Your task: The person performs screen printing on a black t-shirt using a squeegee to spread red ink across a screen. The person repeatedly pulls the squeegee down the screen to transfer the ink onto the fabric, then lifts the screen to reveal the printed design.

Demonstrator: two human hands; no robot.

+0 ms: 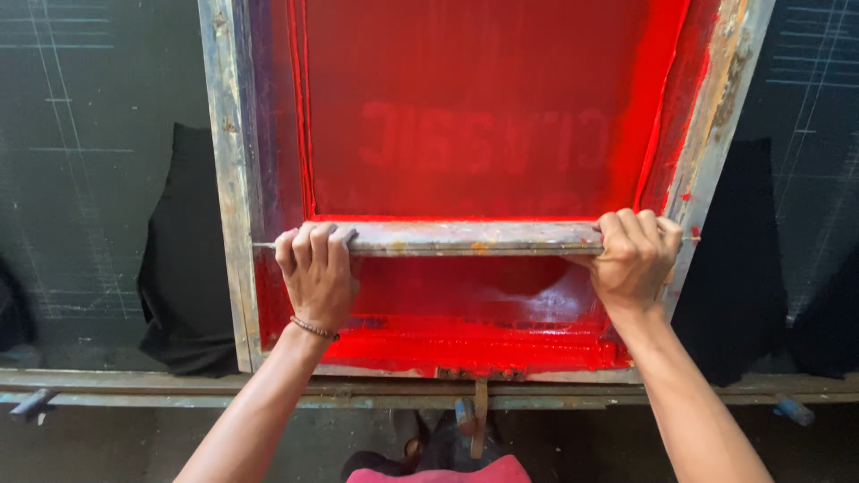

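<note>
We grip the squeegee (474, 238) at both ends, left hand (315, 273) and right hand (635, 259) closed around it, keeping it level across the inked screen (474, 116) over the black garment (183, 268).

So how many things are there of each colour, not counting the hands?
Red: 1, the ink-covered screen
Grey, worn: 3, the wooden frame, the squeegee bar under both hands, and the table rail
Black: 2, the dark table top and the black cloth showing either side of the frame
Total: 6
</note>
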